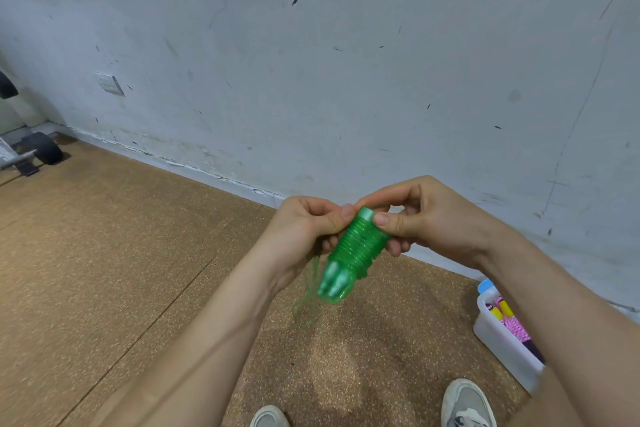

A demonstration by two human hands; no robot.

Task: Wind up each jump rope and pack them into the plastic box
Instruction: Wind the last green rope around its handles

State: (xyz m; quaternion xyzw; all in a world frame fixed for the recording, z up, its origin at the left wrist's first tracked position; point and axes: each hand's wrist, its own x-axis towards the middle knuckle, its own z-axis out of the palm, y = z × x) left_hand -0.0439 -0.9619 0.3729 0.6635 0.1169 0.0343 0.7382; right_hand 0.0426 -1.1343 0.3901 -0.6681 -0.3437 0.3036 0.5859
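A green jump rope (pixel 353 251) is wound in tight coils round its two pale green handles, held in mid-air in front of me. My left hand (pixel 304 229) grips the bundle from the left, thumb on the upper coils. My right hand (pixel 415 215) pinches the top end of the bundle between thumb and fingers. A loose blurred tail of green cord (pixel 306 298) hangs down below my left hand. The white plastic box (pixel 498 340) stands on the floor at the right, partly hidden by my right forearm, with a pink rope (pixel 516 326) and yellow handles inside.
I stand on a cork-coloured floor (pixel 138 253) close to a scuffed white wall (pixel 346 62). My two shoes (pixel 467 406) show at the bottom edge. Gym equipment with a black wheel (pixel 45 147) sits at the far left.
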